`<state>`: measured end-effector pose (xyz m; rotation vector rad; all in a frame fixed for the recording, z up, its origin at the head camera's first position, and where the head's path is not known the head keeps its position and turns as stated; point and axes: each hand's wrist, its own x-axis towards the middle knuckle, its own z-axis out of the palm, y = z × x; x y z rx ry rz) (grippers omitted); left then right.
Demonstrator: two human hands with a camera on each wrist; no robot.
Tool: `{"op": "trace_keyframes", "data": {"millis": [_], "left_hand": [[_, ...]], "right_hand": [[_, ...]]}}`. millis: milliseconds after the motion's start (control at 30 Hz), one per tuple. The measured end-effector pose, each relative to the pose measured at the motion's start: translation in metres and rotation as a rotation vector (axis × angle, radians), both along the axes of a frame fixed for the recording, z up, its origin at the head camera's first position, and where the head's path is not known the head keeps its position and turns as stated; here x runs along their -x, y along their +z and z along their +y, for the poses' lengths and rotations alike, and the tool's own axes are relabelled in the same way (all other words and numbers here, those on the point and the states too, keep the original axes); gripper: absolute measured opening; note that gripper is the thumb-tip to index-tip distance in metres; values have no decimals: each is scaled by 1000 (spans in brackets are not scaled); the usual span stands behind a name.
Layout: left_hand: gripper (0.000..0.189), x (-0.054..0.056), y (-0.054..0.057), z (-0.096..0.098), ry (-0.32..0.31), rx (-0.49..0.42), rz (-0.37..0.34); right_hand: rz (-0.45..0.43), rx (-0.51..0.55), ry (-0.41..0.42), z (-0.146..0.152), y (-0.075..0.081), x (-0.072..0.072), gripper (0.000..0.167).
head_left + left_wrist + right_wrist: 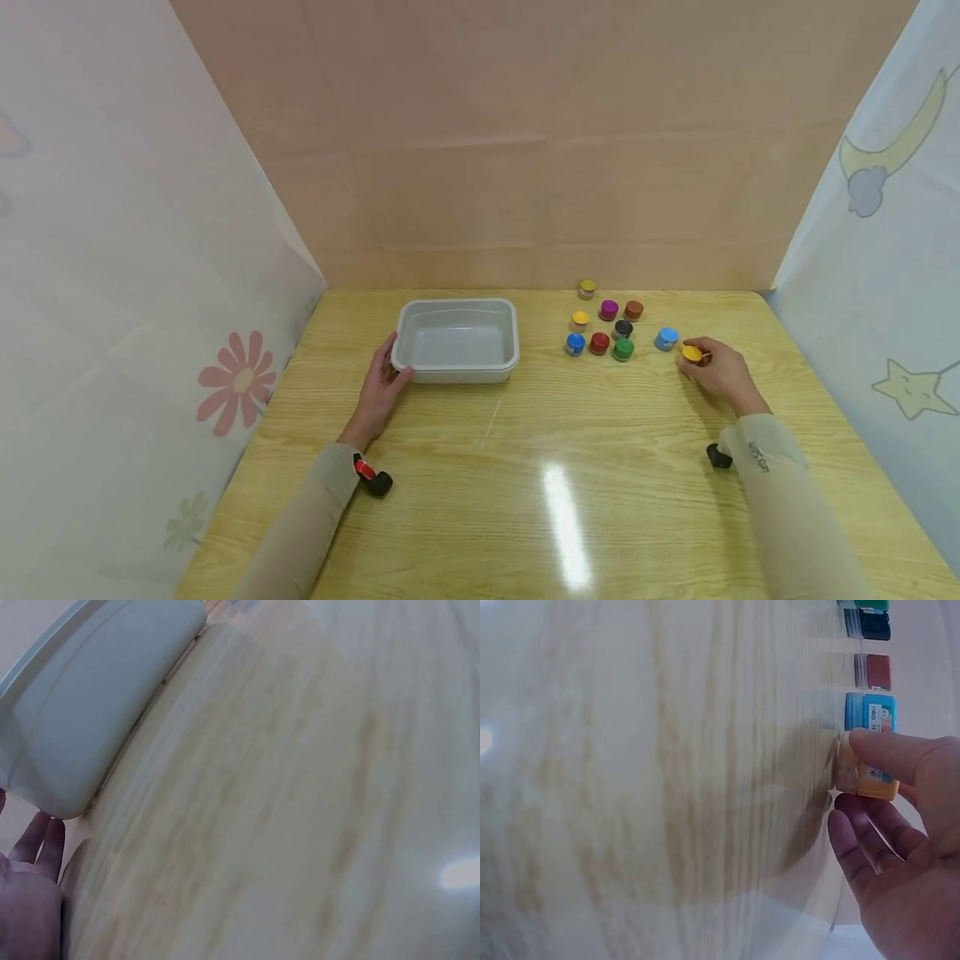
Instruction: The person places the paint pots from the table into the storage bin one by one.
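Note:
My right hand (722,372) pinches a small paint jar with an orange-yellow lid (692,355) between thumb and fingers, low over the table at the right. In the right wrist view, the thumb lies across the side of this paint jar (870,776). Just left of it stands a light blue paint jar (666,338). On the other side, my left hand (378,392) holds the near left corner of a white plastic tub (459,375), its thumb at the front rim and its fingers along the left side. Nothing lies in the tub.
Several more paint jars stand grouped right of the tub, among them blue (575,344), red (599,343), green (622,349), black (622,329), purple (609,310) and brown (633,310). A yellow-lidded jar (587,289) is at the table's back edge. Printed sheets flank the wooden table (465,500).

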<state>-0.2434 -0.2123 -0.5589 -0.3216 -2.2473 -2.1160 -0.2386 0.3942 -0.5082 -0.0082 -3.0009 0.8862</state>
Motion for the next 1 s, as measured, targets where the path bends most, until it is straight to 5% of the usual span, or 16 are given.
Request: {"op": "trace_keyframes", "data": {"millis": [700,1000], "left_hand": [[74,-2,-2,1,4,-12,-8],[75,-2,1,0,-3,-23,-6]], "right_hand": [[167,108,-40,-22,30,7,54],[249,195,-77,-32,36,10,43]]}}
